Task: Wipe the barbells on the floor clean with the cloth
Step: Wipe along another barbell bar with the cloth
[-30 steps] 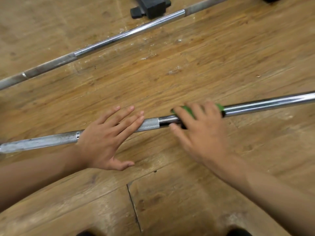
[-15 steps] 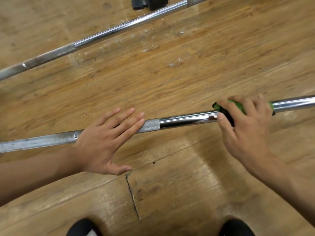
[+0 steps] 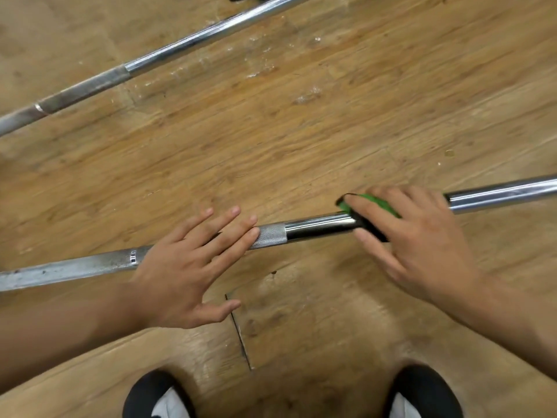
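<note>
Green cloth [image 3: 378, 203] sits wrapped over the bright chrome stretch of the near barbell [image 3: 316, 226], clenched there by the right hand [image 3: 416, 236], while the left hand [image 3: 187, 267] lies flat, fingers straight, on the knurled part. The dull, speckled length further left looks not yet wiped, and the far barbell [image 3: 187, 43] lies well apart on the wooden floor [image 3: 301, 140], untouched, so most of the job likely remains.

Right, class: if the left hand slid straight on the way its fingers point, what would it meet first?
The left hand rests its fingers on the near barbell. Beyond it the way looks free: only bare wooden floor, probably clear of the cloth.
</note>
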The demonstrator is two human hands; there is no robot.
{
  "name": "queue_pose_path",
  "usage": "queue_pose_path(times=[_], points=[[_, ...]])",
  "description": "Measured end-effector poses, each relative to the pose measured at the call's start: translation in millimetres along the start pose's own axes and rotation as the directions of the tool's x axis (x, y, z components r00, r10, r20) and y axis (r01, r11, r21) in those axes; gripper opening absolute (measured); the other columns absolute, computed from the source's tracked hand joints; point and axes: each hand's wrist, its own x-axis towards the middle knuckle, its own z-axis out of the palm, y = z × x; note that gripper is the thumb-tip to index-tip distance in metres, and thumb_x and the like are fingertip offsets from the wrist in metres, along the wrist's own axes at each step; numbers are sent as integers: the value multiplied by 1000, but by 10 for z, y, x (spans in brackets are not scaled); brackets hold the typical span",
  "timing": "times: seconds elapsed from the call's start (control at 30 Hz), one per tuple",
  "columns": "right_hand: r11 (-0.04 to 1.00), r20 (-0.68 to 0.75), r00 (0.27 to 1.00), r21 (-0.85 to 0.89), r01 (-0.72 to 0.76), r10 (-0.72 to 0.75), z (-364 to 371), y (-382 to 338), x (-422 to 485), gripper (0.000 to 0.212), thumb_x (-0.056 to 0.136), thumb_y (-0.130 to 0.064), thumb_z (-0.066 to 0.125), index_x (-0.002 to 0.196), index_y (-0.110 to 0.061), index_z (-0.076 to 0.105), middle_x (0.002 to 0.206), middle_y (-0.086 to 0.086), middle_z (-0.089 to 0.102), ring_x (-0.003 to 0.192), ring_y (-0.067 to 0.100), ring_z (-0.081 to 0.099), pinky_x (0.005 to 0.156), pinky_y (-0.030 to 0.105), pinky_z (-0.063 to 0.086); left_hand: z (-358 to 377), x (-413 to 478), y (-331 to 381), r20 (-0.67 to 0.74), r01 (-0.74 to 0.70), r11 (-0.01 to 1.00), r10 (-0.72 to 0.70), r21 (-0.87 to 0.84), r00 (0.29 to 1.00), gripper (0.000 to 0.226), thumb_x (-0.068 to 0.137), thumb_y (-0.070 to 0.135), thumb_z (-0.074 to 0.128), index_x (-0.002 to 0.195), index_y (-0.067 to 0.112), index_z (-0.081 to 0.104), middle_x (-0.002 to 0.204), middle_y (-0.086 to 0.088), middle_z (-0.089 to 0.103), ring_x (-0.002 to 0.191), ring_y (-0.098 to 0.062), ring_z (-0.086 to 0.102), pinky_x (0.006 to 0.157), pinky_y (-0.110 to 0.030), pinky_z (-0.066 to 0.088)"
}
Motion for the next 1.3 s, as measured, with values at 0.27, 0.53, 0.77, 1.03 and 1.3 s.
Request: queue_pose_path(times=[0.27,0.53,0.77,1.03,1.3], points=[[998,97,995,62,-6,0,28,-678,-19,63,106,-61,27,139,-21,63,130,6,64,109,32,56,94,48,39,-123,-94,147,28,-58,992,62,-114,998,93,96,65,48,164,5,24,172,-14,22,160,-34,20,126,-55,21],[991,165,978,51,122,-129,-173,-60,-248,60,109,-54,28,142,-15,60,124,11,64,98,37,59,80,47,45,-197,61,-38,73,-332,900,365,-284,928,92,98,65,44,163,3,27,174,-12,18,161,-30,18,127,-51,19],[998,171,985,52,-29,19,-225,-344,-265,61,107,-58,26,130,-19,68,112,6,68,94,36,60,79,46,42,-164,27,-10,108,-402,858,455,-319,884,109,91,77,40,164,0,18,175,-16,9,162,-30,13,130,-49,11],[986,291,946,126,110,-143,-176,-641,-270,63,107,-59,19,138,-21,58,117,4,62,98,29,55,83,44,39,-181,-66,129,132,-411,880,449,-239,884,113,90,83,38,165,2,19,175,-14,11,161,-30,13,128,-52,15],[997,259,964,34,-68,57,-316,-473,-458,66,104,-65,24,120,-19,69,105,7,64,90,35,57,80,47,42,-192,-99,237,111,-392,877,435,-278,894,105,93,80,36,165,5,22,175,-11,14,161,-30,15,127,-53,17]])
